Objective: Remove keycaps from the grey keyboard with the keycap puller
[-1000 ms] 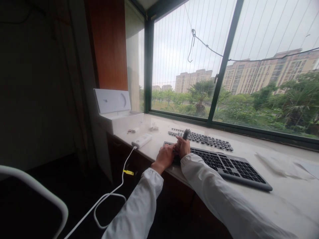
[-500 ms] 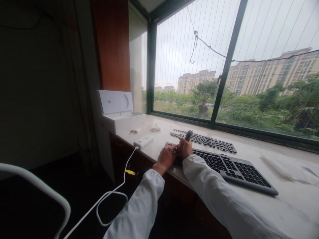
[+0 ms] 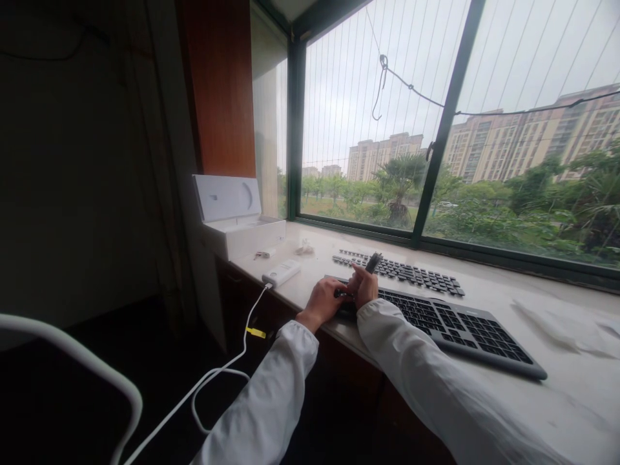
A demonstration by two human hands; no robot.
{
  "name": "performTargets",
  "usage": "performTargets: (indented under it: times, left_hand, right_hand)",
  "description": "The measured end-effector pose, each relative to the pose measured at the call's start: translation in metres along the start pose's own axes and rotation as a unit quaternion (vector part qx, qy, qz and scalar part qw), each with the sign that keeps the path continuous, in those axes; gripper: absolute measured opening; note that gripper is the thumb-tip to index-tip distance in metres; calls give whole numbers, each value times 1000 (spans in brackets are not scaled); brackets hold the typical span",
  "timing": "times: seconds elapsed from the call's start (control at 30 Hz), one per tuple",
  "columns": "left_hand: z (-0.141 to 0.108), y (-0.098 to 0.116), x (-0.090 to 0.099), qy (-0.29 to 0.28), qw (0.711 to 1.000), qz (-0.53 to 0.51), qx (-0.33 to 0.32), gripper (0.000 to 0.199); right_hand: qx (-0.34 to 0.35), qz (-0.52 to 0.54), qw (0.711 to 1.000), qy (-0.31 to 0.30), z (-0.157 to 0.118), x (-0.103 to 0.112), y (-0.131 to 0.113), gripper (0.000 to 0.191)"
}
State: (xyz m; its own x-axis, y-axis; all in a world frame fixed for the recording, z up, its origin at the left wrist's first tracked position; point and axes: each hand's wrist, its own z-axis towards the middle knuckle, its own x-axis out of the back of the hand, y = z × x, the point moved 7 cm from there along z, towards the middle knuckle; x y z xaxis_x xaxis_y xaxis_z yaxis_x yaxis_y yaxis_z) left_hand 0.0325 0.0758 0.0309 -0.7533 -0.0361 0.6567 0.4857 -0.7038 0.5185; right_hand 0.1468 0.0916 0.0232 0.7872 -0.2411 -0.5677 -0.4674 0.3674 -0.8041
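A dark keyboard (image 3: 450,329) lies along the counter's front edge, with my two hands close together over its left end. My right hand (image 3: 364,287) is closed round a dark, stick-like tool (image 3: 374,261) with a notched upper end; its lower end is hidden by the fingers. Against it, my left hand (image 3: 322,300) is closed with its fingertips on a small black piece (image 3: 338,293), too small to make out fully. Behind the keyboard, loose black keycaps (image 3: 411,274) are laid out in rows.
An open white box (image 3: 242,236) stands at the counter's left end. Before it lie a white power bank (image 3: 281,273) with a white cable (image 3: 245,329) hanging off the edge, and crumpled plastic (image 3: 305,246). Thin wrapping (image 3: 562,326) lies at right. A window runs behind the counter.
The tool in my right hand has tilted slightly to the right. A small black piece now shows at my left fingertips. The whole view has shifted a little.
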Motion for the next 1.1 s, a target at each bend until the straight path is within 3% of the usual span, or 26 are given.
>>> performTargets:
  times: [0.33,0.67,0.9,1.1]
  left_hand:
    - [11,1,-6,-62,996,50,-45,12]
    - [8,-4,-9,-28,997,41,-57,10]
    - [7,-7,-10,-19,997,51,-59,13]
    - [6,-8,-11,-14,997,45,-55,13]
  right_hand:
    - [-5,25,1000,-5,3,2,2,53]
    - [-11,32,999,3,4,1,2,51]
    - [-3,-38,999,14,4,0,0,45]
    - [-4,-3,1000,2,2,-1,1,48]
